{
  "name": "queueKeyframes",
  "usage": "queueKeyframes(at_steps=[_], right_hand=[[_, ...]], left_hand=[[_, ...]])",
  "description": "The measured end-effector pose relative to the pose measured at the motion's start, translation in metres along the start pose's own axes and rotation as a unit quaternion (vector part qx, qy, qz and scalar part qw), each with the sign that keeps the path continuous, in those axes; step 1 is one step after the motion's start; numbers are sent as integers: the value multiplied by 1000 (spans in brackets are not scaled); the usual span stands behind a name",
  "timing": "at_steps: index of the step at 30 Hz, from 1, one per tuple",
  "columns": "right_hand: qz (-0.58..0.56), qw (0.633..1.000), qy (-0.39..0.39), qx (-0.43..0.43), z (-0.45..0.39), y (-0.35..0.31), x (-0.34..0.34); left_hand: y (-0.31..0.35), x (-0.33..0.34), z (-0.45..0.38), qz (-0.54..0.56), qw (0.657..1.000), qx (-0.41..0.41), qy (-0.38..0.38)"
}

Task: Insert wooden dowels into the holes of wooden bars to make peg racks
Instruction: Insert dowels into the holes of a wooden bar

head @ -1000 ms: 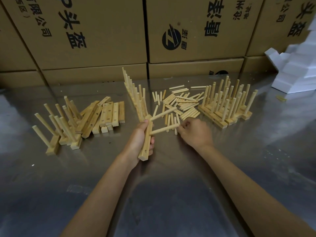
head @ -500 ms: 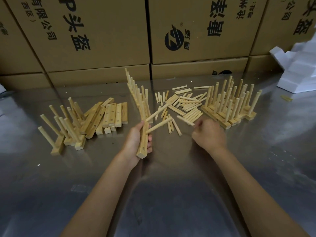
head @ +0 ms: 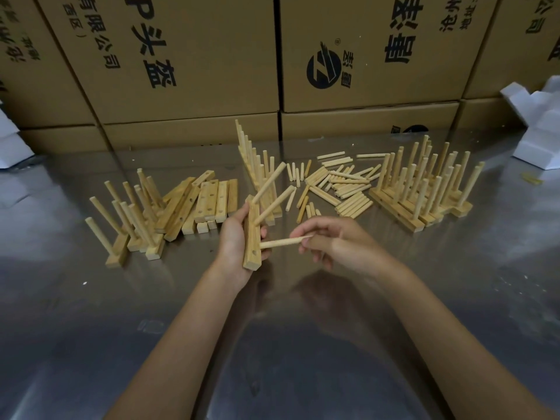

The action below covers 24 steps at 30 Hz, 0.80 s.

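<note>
Head view shows cardboard boxes (head: 188,56) stacked well beyond the fingers, along the far edge of a shiny metal table (head: 272,344), with white foam pieces (head: 539,125) far off past the right hand's fingers. Beyond and to the right of the fingers stands a cluster of finished peg racks (head: 424,189), dowels upright; a second group of finished racks (head: 130,219) lies outside the left hand's fingers, and a tall row of them (head: 257,165) rises just beyond the fingertips. Beside that left group sits a stack of undrilled-looking or empty bars (head: 209,201), holes showing on some, so more bars wait to be filled. Just beyond the right hand's fingers lies a heap of loose dowels (head: 339,186), still plentiful. The left hand (head: 236,241) curls its fingers round one wooden bar (head: 252,237), held upright off the table; two dowels (head: 271,192) already stand out of its upper holes. The right hand (head: 336,241) pinches a third dowel (head: 285,241) between thumb and fingertips, its far end touching the bar at a lower hole, apparently going in. One hole near the bar's bottom end remains open, so this rack looks to need one more dowel after this.
</note>
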State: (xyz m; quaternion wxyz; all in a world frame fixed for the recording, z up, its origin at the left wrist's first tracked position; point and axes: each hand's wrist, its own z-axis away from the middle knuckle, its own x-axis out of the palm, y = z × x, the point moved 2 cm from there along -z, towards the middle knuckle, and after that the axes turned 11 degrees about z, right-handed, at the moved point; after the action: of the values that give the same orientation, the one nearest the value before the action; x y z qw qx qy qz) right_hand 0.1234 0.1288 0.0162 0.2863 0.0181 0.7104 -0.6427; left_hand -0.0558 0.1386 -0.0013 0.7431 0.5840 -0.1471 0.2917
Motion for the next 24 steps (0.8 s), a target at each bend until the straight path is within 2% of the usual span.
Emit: queueKeyframes(at_steps=[5,8,11,18,21,24], right_hand=[[101,990,14,-101,4,-10,15],[100,985,6,-137,9,-16,15],[98,984,14,-150,9,-18,16],[112,977,47,-176,9,-17,17],[202,952,92,-210,9,-17,22],[277,924,92,-249,12,-15,29]], left_hand=[[0,0,0,-25,999,17,14],[0,0,0,-27,999,14,33],[-1,0,-1,-28,998,2,48],[2,1,0,-25,999,24,27],[2,2,2,-43,998,25,36],[2,1,3,-82,995,48,43]])
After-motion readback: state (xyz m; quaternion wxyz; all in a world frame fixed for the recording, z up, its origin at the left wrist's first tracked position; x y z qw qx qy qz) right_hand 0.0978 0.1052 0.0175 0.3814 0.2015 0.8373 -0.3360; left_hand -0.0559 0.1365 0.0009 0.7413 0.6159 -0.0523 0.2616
